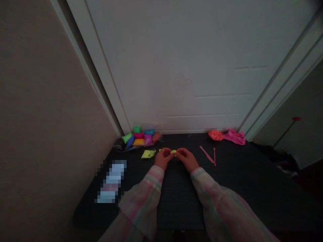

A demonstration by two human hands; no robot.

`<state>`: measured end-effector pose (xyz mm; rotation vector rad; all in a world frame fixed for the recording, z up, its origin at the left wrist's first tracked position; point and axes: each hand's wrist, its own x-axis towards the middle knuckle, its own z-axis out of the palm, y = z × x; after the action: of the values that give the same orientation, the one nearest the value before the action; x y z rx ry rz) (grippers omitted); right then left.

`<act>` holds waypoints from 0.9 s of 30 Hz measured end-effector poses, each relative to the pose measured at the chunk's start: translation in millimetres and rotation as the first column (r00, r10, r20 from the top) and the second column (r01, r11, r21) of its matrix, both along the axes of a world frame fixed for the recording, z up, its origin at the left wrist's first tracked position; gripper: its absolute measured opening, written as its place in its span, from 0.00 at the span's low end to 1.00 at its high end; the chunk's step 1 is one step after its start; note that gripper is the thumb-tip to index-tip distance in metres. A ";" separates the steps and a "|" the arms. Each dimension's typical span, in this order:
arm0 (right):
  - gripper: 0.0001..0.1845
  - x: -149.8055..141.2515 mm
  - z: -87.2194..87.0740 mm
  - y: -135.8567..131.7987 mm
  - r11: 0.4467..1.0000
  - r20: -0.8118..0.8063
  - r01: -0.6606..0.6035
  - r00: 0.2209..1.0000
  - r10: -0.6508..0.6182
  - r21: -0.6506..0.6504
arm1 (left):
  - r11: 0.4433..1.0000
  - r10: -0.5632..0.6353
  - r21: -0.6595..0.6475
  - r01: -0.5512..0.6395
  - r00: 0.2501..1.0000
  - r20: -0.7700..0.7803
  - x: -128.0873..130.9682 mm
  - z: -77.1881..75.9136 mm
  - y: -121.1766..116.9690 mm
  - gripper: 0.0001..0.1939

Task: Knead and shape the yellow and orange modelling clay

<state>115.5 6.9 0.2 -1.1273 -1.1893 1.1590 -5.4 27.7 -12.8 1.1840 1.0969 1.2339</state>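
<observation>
Over the middle of the dark table, my left hand (163, 158) and my right hand (187, 159) meet at the fingertips. Both pinch a small piece of yellow modelling clay (173, 152) between them. Its exact shape is too small to make out. An opened yellow clay packet (148, 154) lies just left of my left hand. A bit of yellow shows behind that hand, mostly hidden. To the right of my right hand lie two thin pink modelling tools (207, 154) (214, 157), set in a V.
Several coloured clay packets (138, 142) sit in clear plastic at the back left. A coral, ruffled clay piece (215, 135) and a bright pink one (235, 136) are at the back right. A pixelated bright rectangle (112, 181) lies front left. A white door (176, 50) borders the table (181, 201).
</observation>
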 end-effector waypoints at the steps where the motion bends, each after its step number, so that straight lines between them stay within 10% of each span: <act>1: 0.12 0.5 0.1 0.1 1.000 0.009 -0.004 1.000 0.004 0.001 | 1.000 -0.002 0.002 0.002 1.000 -0.009 -0.2 0.0 0.1 0.11; 27: 0.08 3.0 -5.9 2.6 0.999 0.070 -0.043 0.997 0.041 0.026 | 1.000 -0.020 -0.001 0.020 0.999 -0.037 0.2 -2.9 -0.1 0.10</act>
<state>118.5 9.5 -5.7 -1.1339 -1.2846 1.1399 -5.2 27.6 -15.7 1.2189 1.1101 1.1998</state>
